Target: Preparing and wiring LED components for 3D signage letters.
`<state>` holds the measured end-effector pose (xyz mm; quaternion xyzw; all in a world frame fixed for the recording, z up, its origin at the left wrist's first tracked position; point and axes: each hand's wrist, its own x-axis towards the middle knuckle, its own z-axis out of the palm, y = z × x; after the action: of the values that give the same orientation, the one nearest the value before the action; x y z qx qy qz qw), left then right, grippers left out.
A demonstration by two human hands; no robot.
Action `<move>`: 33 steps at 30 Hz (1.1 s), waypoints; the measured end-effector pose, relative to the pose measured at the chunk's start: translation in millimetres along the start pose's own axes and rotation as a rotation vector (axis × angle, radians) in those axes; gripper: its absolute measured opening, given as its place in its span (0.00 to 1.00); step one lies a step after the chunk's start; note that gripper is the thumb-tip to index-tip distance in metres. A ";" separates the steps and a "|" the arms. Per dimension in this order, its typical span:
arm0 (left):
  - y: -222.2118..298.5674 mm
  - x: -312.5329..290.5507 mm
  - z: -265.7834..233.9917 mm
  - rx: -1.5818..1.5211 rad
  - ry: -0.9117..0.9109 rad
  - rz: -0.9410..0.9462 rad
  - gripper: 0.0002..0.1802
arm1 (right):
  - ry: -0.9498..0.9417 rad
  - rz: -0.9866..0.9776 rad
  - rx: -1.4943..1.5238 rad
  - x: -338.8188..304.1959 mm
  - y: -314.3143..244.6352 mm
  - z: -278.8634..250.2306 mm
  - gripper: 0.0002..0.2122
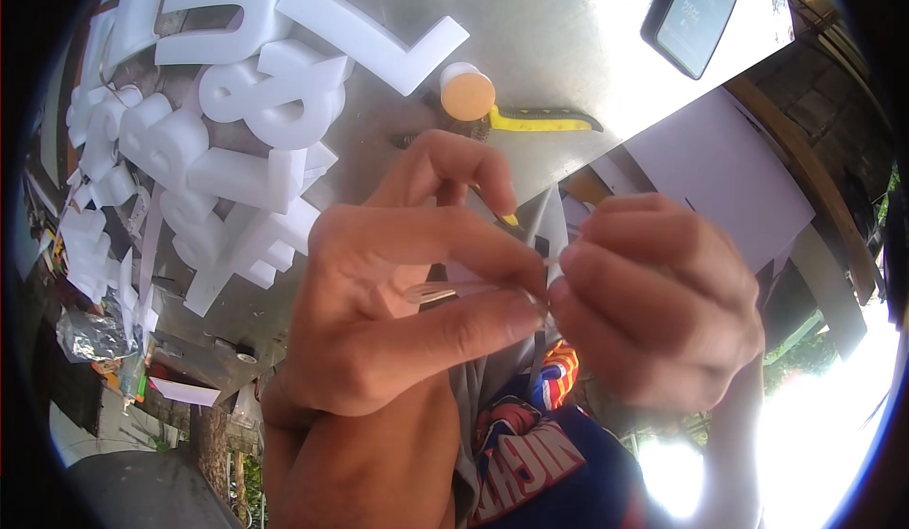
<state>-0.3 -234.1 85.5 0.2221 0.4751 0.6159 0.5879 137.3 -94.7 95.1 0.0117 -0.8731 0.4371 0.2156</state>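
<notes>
My left hand is closed in a pinch, thumb against index finger, on a thin pale wire-like strand. Its looped part shows behind the thumb, inside the palm. A small yellow tip shows by the curled fingers of this hand; what it belongs to is hidden. My right hand, slightly blurred, meets the left fingertips. Its fingers are bunched in a pinch at the strand's end, which is mostly covered. Both hands are raised over the near edge of a metal table.
White block letters pile up on the table's left. Beyond my hands lie a yellow-and-black handled tool and a small cylinder with an orange end. A phone rests at the far right. Crumpled clear plastic sits at the left.
</notes>
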 end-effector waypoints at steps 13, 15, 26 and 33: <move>3.5 -0.7 -1.6 0.212 0.033 0.074 0.09 | -0.104 0.905 0.797 3.9 -0.4 -16.8 0.16; 6.0 -0.8 -0.5 0.291 0.054 0.093 0.08 | -0.129 0.830 0.774 1.8 1.6 -16.6 0.15; -0.3 -3.5 -3.1 0.345 0.088 0.222 0.10 | -0.111 0.333 0.406 6.8 9.9 -4.3 0.08; 1.4 -1.7 0.3 -0.219 -0.011 -0.200 0.14 | 0.046 0.035 0.118 2.4 0.9 4.8 0.09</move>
<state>-0.4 -235.4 87.4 0.1117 0.4217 0.6012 0.6695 133.2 -97.4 92.8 -0.0011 -0.8407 0.4918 0.2267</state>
